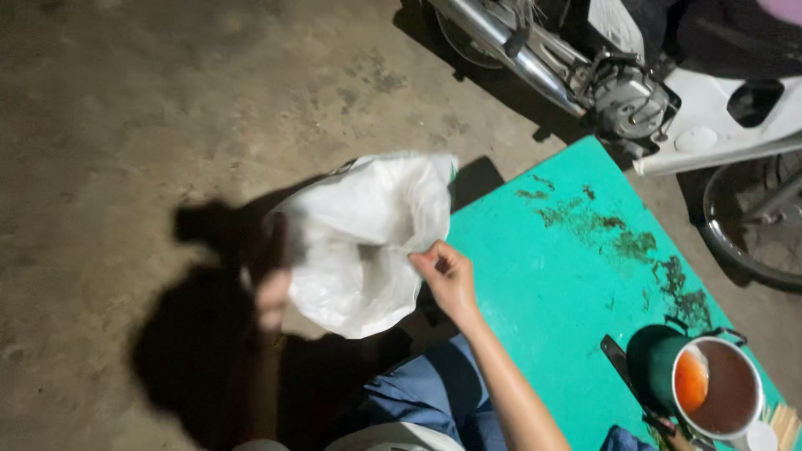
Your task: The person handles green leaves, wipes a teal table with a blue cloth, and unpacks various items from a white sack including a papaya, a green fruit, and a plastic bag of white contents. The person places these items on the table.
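Observation:
A large white woven sack [368,242] hangs open over the concrete floor beside a green table [543,284]. My right hand [447,276] pinches the sack's rim on the side nearest the table. In shadow and blurred, my left hand [271,296] grips the opposite side of the rim. Together the two hands hold the mouth of the sack apart. Its inside looks pale, and I cannot make out any contents.
A motorbike [635,83] with a chrome exhaust stands at the top right. On the green table's near corner sit a metal pot [723,388] of dark liquid and a dark knife-like tool [622,363]. Dark stains mark the tabletop. My blue-trousered knee [426,392] is below.

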